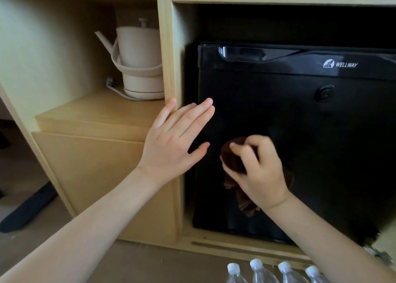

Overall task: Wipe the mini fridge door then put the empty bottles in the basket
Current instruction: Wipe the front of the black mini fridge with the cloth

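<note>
Mini fridge door [310,143]: black and glossy, closed, set in the right-hand niche of a pale wooden cabinet [167,46]; a recessed handle [257,53] runs along its top, with a WELLWAY logo [340,64] and a round lock [325,94] towards the upper right.
Left hand [171,141]: held flat at the door's left edge, back towards the camera.
Left fingers [192,115]: straight and slightly spread, holding nothing; the tips lie over the door's left margin, and I cannot tell whether they touch it.
Right hand [257,171]: on the lower middle of the door, just right of the left hand and apart from it.
Right fingers [248,152]: curled round a bunched cloth.
Cloth [232,160]: dark brown, pressed against the door under the right hand; a loose end hangs below the wrist.
Bottles [288,273]: four clear ones with white caps, in a row at the bottom edge of the view, on the floor [150,261] in front of the cabinet and below the fridge.
Kettle [139,53]: cream-coloured, upright on the cabinet's left shelf [102,109], spout pointing left, its cord [115,89] lying beside the base.
</note>
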